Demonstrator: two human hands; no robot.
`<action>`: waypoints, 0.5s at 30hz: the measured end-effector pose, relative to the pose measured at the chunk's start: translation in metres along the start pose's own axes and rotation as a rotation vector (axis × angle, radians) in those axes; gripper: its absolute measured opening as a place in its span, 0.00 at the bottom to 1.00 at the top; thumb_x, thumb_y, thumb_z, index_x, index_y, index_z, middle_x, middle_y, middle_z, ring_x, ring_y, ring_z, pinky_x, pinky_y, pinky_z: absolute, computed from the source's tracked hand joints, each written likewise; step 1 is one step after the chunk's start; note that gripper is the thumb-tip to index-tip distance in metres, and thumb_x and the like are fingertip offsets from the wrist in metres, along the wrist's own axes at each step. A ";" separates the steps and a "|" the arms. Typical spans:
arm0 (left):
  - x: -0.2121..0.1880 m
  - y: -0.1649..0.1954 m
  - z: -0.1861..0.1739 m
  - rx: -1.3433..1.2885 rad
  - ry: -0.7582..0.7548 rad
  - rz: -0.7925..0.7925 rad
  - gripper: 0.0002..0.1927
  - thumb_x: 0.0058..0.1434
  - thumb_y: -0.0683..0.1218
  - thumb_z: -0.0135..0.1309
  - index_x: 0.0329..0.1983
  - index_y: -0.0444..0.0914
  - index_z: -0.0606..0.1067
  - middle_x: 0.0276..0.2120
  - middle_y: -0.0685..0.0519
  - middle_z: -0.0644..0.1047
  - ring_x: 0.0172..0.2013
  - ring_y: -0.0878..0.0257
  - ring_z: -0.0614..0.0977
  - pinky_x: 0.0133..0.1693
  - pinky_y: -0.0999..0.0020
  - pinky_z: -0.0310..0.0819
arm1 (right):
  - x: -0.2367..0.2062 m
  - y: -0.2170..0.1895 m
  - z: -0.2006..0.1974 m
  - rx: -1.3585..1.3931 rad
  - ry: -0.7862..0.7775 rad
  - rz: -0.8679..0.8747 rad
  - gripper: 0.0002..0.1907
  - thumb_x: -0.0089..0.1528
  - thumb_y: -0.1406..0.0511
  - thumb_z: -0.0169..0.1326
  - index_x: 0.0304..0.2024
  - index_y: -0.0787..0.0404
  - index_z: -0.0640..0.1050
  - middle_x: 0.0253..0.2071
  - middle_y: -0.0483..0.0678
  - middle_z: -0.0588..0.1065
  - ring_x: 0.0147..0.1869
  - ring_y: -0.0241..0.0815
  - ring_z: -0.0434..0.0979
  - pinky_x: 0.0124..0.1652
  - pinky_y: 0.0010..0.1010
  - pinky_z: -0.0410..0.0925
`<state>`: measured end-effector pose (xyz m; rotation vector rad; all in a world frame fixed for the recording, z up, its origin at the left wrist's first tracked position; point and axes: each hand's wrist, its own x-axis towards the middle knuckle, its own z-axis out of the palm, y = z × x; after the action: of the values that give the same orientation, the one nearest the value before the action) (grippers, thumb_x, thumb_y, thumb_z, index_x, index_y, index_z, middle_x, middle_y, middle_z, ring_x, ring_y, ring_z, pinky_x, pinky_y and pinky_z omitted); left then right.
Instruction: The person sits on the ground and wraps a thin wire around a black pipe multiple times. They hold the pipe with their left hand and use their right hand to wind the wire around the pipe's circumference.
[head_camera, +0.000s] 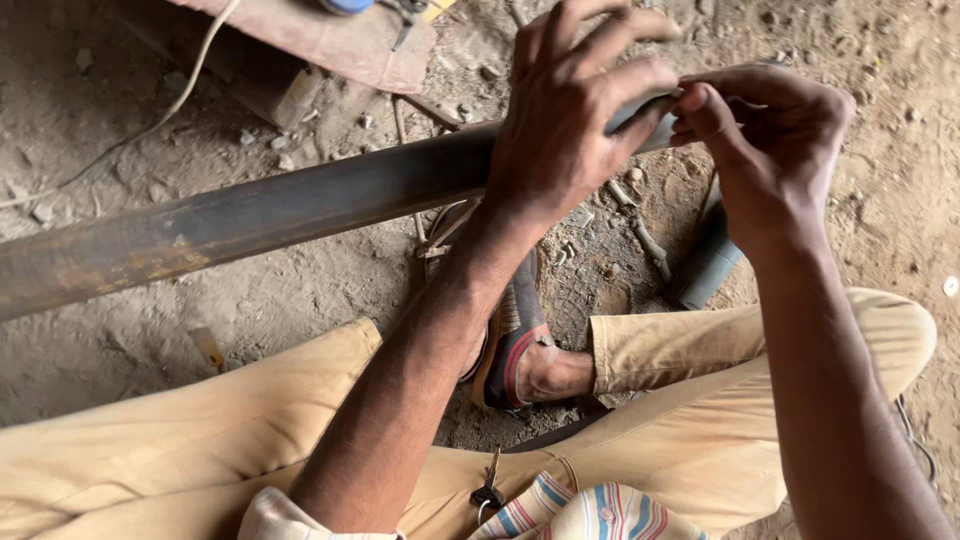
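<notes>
Steel pipe (250, 215) end behind left hand (565, 120)

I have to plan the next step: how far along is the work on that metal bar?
Done: nothing finished shows; the rusty metal bar looks unchanged. In hand: the left hand grips its end while the right hand pinches something small there, hidden. Left: cannot tell.

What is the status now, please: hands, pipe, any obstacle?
Left hand gripping metal pipe from above. Right hand pinching the pipe's end. Nothing blocking; sandalled foot below.
</notes>
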<state>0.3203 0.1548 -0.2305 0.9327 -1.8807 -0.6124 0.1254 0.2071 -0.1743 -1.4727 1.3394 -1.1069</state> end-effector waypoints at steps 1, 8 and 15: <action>0.002 0.001 0.001 -0.022 0.004 0.000 0.19 0.56 0.52 0.76 0.48 0.46 0.84 0.58 0.59 0.74 0.65 0.56 0.68 0.68 0.46 0.59 | 0.001 -0.001 -0.001 0.010 -0.002 0.021 0.03 0.77 0.70 0.61 0.51 0.65 0.82 0.45 0.53 0.82 0.46 0.39 0.87 0.49 0.30 0.83; 0.002 0.004 -0.012 0.028 0.017 0.027 0.12 0.60 0.53 0.76 0.40 0.50 0.82 0.60 0.63 0.74 0.66 0.59 0.68 0.69 0.49 0.59 | -0.001 -0.012 -0.004 0.038 -0.056 0.026 0.05 0.77 0.70 0.61 0.53 0.65 0.81 0.46 0.53 0.82 0.49 0.39 0.86 0.52 0.30 0.83; 0.004 0.009 0.008 0.088 -0.150 -0.053 0.28 0.60 0.63 0.73 0.52 0.41 0.82 0.56 0.53 0.76 0.62 0.53 0.69 0.65 0.41 0.55 | 0.008 -0.012 -0.042 -0.576 -0.055 -0.135 0.03 0.75 0.72 0.63 0.50 0.63 0.85 0.45 0.50 0.83 0.43 0.38 0.82 0.44 0.29 0.77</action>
<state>0.3086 0.1577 -0.2256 1.0209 -2.0358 -0.6510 0.0879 0.1997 -0.1515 -2.0142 1.6204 -0.7807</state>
